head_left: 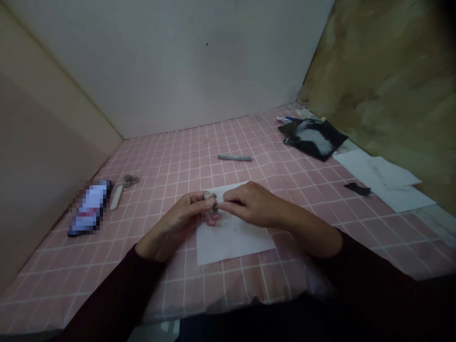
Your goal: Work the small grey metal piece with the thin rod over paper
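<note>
My left hand (177, 223) and my right hand (252, 204) meet above a white paper sheet (237, 244). Between their fingertips is a small grey lump (211, 202), perhaps clay, partly hidden by my fingers. Both hands pinch it. Just below it, a pinkish lump (211, 219) lies on the sheet, close under my left fingers. Its exact shape is hidden.
A pink grid-patterned mat (171, 166) covers the table. On it lie a grey stick (234, 157), small scissors (130, 180), a white stick (116, 197), a blurred phone (89, 208), a black packet (313, 138), a black scrap (357, 188) and white papers (386, 183). Walls stand behind.
</note>
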`<state>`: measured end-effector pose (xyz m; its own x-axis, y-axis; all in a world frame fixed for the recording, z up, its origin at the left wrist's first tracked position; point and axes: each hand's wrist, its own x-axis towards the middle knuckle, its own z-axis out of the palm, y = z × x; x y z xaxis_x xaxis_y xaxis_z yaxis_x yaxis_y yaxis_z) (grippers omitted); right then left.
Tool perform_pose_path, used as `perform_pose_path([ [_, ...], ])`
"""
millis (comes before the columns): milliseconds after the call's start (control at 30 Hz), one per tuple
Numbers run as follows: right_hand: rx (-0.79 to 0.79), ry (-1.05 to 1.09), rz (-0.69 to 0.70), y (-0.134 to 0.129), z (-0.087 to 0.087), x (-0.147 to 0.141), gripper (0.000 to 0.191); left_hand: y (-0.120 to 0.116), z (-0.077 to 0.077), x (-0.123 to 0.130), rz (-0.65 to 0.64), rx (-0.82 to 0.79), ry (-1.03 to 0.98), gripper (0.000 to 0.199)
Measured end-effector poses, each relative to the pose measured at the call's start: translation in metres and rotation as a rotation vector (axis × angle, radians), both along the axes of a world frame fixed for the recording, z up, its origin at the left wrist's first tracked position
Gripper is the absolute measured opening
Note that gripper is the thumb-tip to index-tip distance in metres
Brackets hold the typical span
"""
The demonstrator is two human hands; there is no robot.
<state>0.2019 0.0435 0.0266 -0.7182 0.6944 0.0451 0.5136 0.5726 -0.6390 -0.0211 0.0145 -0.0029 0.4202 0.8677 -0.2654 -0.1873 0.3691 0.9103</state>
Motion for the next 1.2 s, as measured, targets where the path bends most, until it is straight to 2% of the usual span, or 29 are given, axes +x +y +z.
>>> perform_pose_path([
  [233,-0.028,-0.031,-0.013,0.0020,0.0032,0.0062,0.041,0.0010,-0.0028,-0.0018,0.004,-0.058,-0.012,0.022],
  [367,-0.015,-0.029,0.026,0.0005,0.0023,0.0014,0.037,0.0007,-0.0029,-0.0018,-0.040,-0.035,0.001,0.023],
  [533,-0.144,-0.054,-0.014,0.0025,0.0058,0.0051,0.039,-0.0019,0.0011,-0.0001,0.029,-0.007,-0.016,0.023],
  [633,-0.138,-0.074,-0.046,0.0016,0.0066,0.0029,0.037,-0.0027,0.0015,0.0008,0.043,0.008,-0.008,0.023],
  [867,-0.213,-0.019,-0.037,0.0049,0.0061,0.0082,0.039,0.0001,0.0013,-0.0039,0.032,0.041,-0.017,0.024],
  [1067,-0.216,-0.045,-0.027,0.0039,0.0045,0.0022,0.037,0.0006,-0.0018,-0.0044,0.015,0.062,-0.001,0.023],
  [1200,-0.246,-0.020,-0.057,0.0055,0.0040,0.0060,0.038,0.0007,-0.0021,-0.0047,0.058,0.084,-0.004,0.024],
])
